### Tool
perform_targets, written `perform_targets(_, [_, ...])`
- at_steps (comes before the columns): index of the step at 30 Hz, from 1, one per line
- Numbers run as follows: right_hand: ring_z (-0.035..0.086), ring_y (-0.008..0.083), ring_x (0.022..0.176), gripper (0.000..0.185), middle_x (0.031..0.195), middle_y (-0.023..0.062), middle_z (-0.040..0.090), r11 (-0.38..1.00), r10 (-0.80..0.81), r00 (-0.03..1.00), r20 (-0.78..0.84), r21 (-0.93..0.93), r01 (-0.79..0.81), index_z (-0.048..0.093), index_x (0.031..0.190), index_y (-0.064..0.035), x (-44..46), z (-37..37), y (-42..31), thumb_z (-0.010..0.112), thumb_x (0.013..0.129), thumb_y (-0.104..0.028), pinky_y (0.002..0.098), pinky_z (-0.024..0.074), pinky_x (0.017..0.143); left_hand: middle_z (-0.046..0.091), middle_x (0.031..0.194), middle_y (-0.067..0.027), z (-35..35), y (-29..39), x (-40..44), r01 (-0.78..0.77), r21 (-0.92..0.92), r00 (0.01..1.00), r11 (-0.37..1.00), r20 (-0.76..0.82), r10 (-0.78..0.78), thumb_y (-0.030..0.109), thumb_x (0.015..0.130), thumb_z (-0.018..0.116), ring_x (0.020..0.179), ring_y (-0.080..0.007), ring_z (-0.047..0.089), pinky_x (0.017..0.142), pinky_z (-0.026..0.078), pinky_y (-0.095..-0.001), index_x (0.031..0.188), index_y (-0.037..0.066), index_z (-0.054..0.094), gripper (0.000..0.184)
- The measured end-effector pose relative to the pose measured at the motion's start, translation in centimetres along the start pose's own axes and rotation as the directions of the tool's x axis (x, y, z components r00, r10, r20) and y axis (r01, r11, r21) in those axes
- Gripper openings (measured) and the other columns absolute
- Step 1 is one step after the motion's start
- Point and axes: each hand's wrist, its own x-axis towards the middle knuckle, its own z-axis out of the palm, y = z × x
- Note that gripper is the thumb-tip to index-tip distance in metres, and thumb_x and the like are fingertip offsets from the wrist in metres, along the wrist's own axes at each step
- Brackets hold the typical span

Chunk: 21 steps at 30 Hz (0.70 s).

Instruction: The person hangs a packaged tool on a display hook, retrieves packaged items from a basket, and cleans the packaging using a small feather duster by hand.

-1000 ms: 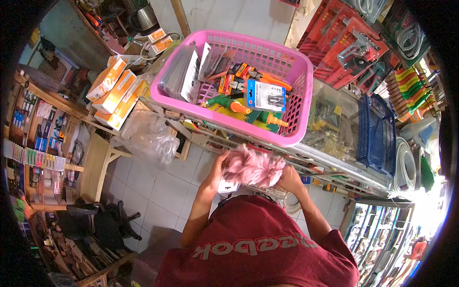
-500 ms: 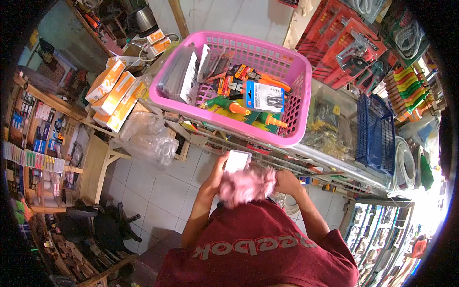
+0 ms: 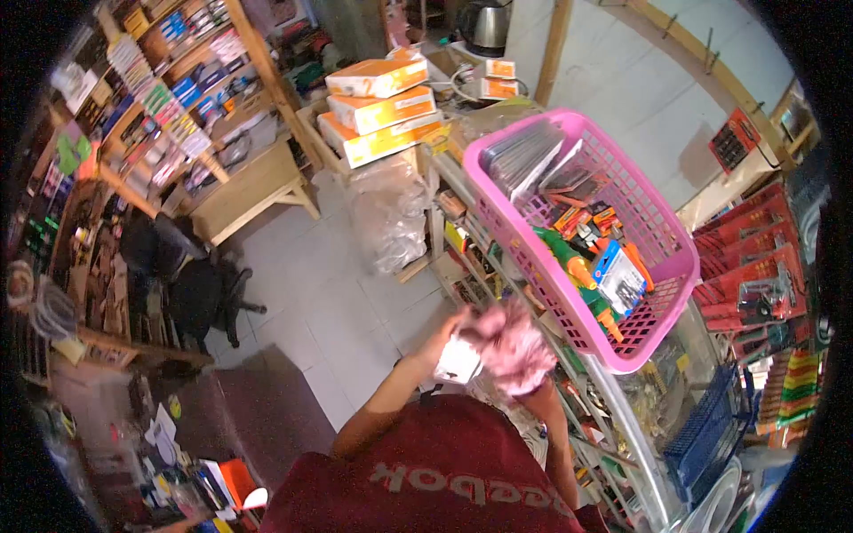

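At the lower edge lies the dark red shirt [image 3: 418, 453] of the person, its grey lettering turned upside down to the view. Just beyond it, the left hand [image 3: 442, 345] has its fingers pinching a small white packet [image 3: 458, 362], held in the air beside the worktop. The right hand [image 3: 540, 401] is at a fluffy pink cloth [image 3: 517, 351], also in the air, just beside the packet; the cloth is blurred and hides most of that hand, so I cannot tell how its fingers are set, nor whether cloth and packet touch. To the right runs the worktop [image 3: 633, 431], a counter with a pale metal edge. On it stands a pink plastic basket [image 3: 487, 191], holding green nozzles [image 3: 569, 258] with orange tips, a blue-carded pack [image 3: 619, 280], pliers [image 3: 588, 233], and upright clear packs [image 3: 524, 164] at its far end. A dark blue basket [image 3: 706, 444] sits further right along the counter. Left of the hands are a tiled floor [image 3: 302, 302] and a black wheeled chair [image 3: 209, 293]. Farther off, a clear plastic bag [image 3: 391, 222] hangs below stacked orange-and-white boxes [image 3: 382, 111], and an electric kettle [image 3: 489, 25] stands behind them.
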Motion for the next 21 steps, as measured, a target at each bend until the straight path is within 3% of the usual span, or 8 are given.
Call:
perform_targets(1, [0.062, 0.0261, 0.096, 0.053, 0.1, 0.0131, 0.065, 0.998, 0.052, 0.999, 0.007, -0.022, -0.051, 0.06, 0.108, -0.0034, 0.3, 0.0, -1.1, 0.079, 0.063, -0.025, 0.037, 0.0474, 0.086, 0.06, 0.063, -0.0038, 2.0, 0.6, -0.3, -0.099, -0.103, 0.986, 0.99, -0.145, 0.084, 0.049, 0.09, 0.043, 0.054, -0.0177, 0.06, 0.054, 0.052, -0.0302, 0.085, 0.007, 0.063, 0.047])
perform_targets(5, [0.055, 0.0112, 0.066, 0.019, 0.074, 0.0024, 0.059, 0.969, -0.013, 0.948, 0.319, 0.236, -0.067, 0.059, 0.087, -0.0023, 2.1, 0.1, 0.2, 0.069, 0.073, -0.008, 0.0276, 0.0465, 0.06, 0.065, 0.085, -0.0073, 1.2, 1.0, -2.2, -0.348, -0.113, 0.916, 0.931, -0.253, 0.312, 0.044, 0.094, 0.036, 0.071, -0.019, 0.065, 0.065, 0.054, -0.0323, 0.102, 0.007, 0.057, 0.044])
perform_targets(6, [0.055, 0.0113, 0.065, 0.011, 0.073, 0.0021, 0.059, 0.807, -0.077, 0.954, 0.289, 0.58, -0.11, 0.059, 0.086, -0.0016, 2.1, 0.6, 1.0, 0.065, 0.077, -0.001, 0.0264, 0.0455, 0.057, 0.064, 0.092, -0.0093, 1.1, 1.2, -2.6, -0.383, -0.066, 0.887, 0.922, -0.307, 0.346, 0.045, 0.094, 0.035, 0.076, -0.0208, 0.065, 0.068, 0.054, -0.0346, 0.109, 0.006, 0.054, 0.046])
perform_targets(8, [0.056, 0.0125, 0.061, 0.003, 0.072, 0.0045, 0.06, 0.794, -0.039, 0.997, 0.067, 0.608, -0.01, 0.059, 0.084, -0.0018, 2.4, 1.4, 0.3, 0.062, 0.082, -0.001, 0.0268, 0.0451, 0.053, 0.062, 0.103, -0.0119, 2.1, 1.1, -3.2, -0.477, 0.006, 0.81, 0.879, -0.385, 0.443, 0.045, 0.094, 0.032, 0.084, -0.023, 0.065, 0.074, 0.055, -0.037, 0.12, 0.006, 0.048, 0.049])
perform_targets(9, [0.056, 0.0139, 0.057, 0.006, 0.071, 0.0067, 0.06, 0.744, 0.051, 0.984, 0.173, 0.651, -0.153, 0.059, 0.083, -0.0022, 1.5, 0.2, -2.6, 0.059, 0.087, -0.006, 0.028, 0.0448, 0.05, 0.061, 0.107, -0.0126, 3.7, 1.3, -3.6, -0.538, 0.034, 0.762, 0.842, -0.408, 0.503, 0.044, 0.095, 0.031, 0.088, -0.0235, 0.064, 0.076, 0.054, -0.0371, 0.124, 0.005, 0.044, 0.05])
perform_targets(12, [0.054, 0.0132, 0.054, 0.017, 0.066, 0.0045, 0.058, 0.59, -0.008, 0.991, 0.133, 0.801, -0.103, 0.057, 0.077, -0.0036, -0.2, 0.3, -4.5, 0.054, 0.091, -0.013, 0.0274, 0.0412, 0.046, 0.055, 0.117, -0.0142, 7.4, 0.6, -4.1, -0.656, 0.067, 0.68, 0.752, -0.379, 0.627, 0.044, 0.097, 0.027, 0.101, -0.0249, 0.059, 0.085, 0.051, -0.0375, 0.133, 0.005, 0.035, 0.054])
perform_targets(17, [0.049, 0.0112, 0.053, 0.026, 0.064, 0.0022, 0.056, 0.854, 0.1, 0.963, 0.25, 0.475, -0.212, 0.055, 0.071, -0.0041, -1.7, -0.1, -1.5, 0.052, 0.093, -0.018, 0.0259, 0.0398, 0.05, 0.05, 0.125, -0.0142, 10.1, -1.6, -3.6, -0.756, 0.089, 0.571, 0.648, -0.395, 0.72, 0.047, 0.095, 0.027, 0.118, -0.0261, 0.046, 0.101, 0.037, -0.0395, 0.135, 0.005, 0.034, 0.058])
perform_targets(21, [0.051, 0.0148, 0.058, 0.029, 0.064, 0.0026, 0.056, 0.846, 0.24, 0.934, 0.264, 0.414, -0.335, 0.056, 0.071, -0.0026, -2.1, -1.3, -0.8, 0.054, 0.092, -0.024, 0.0304, 0.042, 0.055, 0.05, 0.126, -0.0128, 10.2, -3.3, -3.4, -0.772, 0.115, 0.532, 0.625, -0.421, 0.735, 0.054, 0.091, 0.024, 0.114, -0.0255, 0.049, 0.099, 0.037, -0.0401, 0.134, 0.005, 0.037, 0.066])
